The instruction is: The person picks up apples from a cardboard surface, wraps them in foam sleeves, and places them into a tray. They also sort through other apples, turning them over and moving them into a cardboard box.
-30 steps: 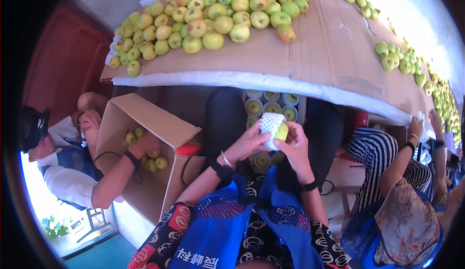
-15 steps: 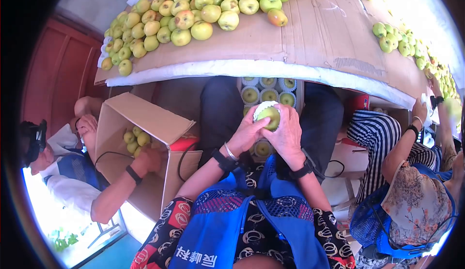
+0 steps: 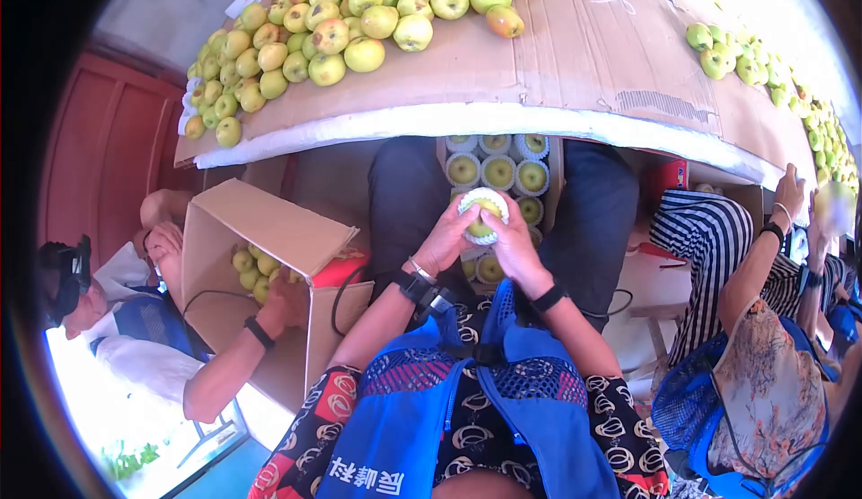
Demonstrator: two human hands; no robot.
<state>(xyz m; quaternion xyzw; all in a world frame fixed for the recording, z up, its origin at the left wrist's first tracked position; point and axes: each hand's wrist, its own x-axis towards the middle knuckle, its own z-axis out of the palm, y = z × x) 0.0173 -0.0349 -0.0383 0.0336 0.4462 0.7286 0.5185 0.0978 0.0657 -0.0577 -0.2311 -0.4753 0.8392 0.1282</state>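
Observation:
A green apple (image 3: 486,217) in a white foam net (image 3: 476,197) is between my two hands, above the box in front of my lap. My left hand (image 3: 444,240) is closed round its left side, with the thumb on the fruit. From the other side my right hand (image 3: 518,246) grips it, thumb also on the apple. Below, a carton holds rows of netted apples (image 3: 498,173) between my legs. My hands and forearms hide part of those rows.
Loose apples (image 3: 364,53) are heaped on the cardboard-covered table (image 3: 575,68) ahead. At left, a person's hand (image 3: 285,300) reaches into an open carton (image 3: 269,216) with apples. On the right, people in striped trousers (image 3: 709,238) and a floral top (image 3: 768,391) sit close by.
The foam net now surrounds more of the apple, and my hands have shifted slightly left and down. The left person's hand has moved within the carton; the right person's arm has shifted.

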